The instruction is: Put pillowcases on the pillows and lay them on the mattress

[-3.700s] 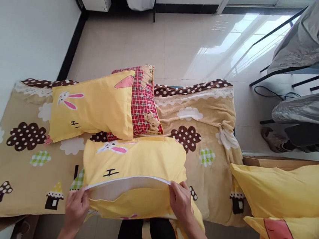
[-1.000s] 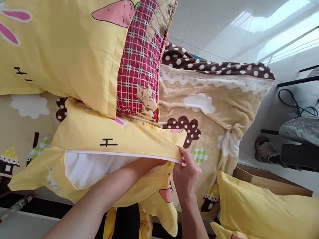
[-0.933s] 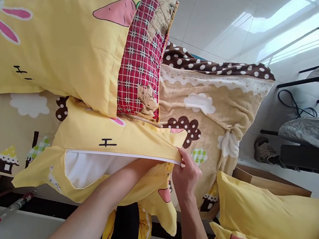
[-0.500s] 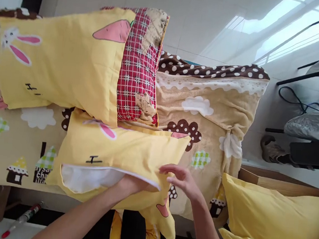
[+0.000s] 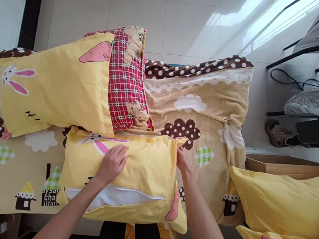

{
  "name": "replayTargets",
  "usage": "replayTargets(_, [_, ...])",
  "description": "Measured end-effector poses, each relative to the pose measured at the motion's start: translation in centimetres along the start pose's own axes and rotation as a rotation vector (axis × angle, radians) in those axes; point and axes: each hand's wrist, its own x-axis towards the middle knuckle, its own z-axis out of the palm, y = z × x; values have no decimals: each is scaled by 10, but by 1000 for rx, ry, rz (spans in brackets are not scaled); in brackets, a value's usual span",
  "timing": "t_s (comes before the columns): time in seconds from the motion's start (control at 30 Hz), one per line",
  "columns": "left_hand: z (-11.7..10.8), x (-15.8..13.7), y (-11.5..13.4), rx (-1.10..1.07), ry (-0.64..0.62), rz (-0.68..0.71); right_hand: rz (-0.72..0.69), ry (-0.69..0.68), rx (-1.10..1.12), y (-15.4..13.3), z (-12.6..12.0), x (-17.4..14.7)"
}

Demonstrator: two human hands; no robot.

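Observation:
A yellow pillow (image 5: 146, 167) with a bunny print lies in front of me. Along its near side the cover's zipped opening gapes, showing the white inner pillow (image 5: 118, 197). My left hand (image 5: 112, 162) rests palm down on top of it, fingers stretched over the bunny's ears. At the right end, my right hand (image 5: 183, 160) grips the pillow's edge just below the far corner; its fingertips are partly hidden by the fabric. A carrot print (image 5: 173, 207) shows on the near right side of the cover.
Beyond lies another yellow pillow (image 5: 63, 87) partly over a red plaid pillow (image 5: 126, 82). Both are on a tan patterned blanket (image 5: 182, 114). More yellow pillows (image 5: 284, 203) sit at the right beside a wooden edge (image 5: 284, 167). A person's shoe (image 5: 278, 134) shows at the far right.
My left hand has come out of the cover's opening and now lies on the pillow's top. My right hand has moved from above the pillow to its right edge. The view has shifted.

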Motion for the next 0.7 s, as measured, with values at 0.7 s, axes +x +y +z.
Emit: replayTargets(0.7, [-21, 48, -28, -363, -508, -28, 1, 88, 147, 1, -15, -23])
